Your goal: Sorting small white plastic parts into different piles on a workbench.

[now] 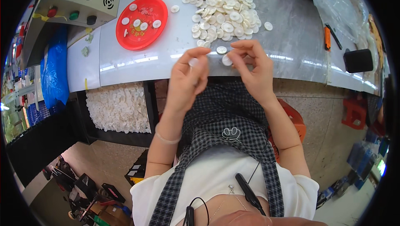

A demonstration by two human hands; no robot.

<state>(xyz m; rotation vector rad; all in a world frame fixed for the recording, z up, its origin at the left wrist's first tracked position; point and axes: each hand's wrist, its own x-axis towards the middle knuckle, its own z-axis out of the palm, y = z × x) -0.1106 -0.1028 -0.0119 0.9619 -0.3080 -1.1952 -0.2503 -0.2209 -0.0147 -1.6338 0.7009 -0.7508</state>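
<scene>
Over the table's near edge, my left hand (188, 78) is closed, pinching a small white round disc (193, 62) that looks slightly blurred. Beside it, my right hand (256, 67) has thumb and fingers closed at the edge of another white disc (226, 61). Between the two hands, one more round disc (221, 50) lies flat on the table. Just beyond my fingers spreads a large heap of cream-white discs (225, 11). To the left of the heap sits a red oval plate (154, 13) with several discs lying apart on it.
A grey box with coloured buttons (83, 1) stands at the far left, near a blue plastic bag (54, 71). Below the table's left part is a black bin full of white pieces (118, 107). An orange cutter (327, 38) and a black phone-like object (358, 61) lie at right.
</scene>
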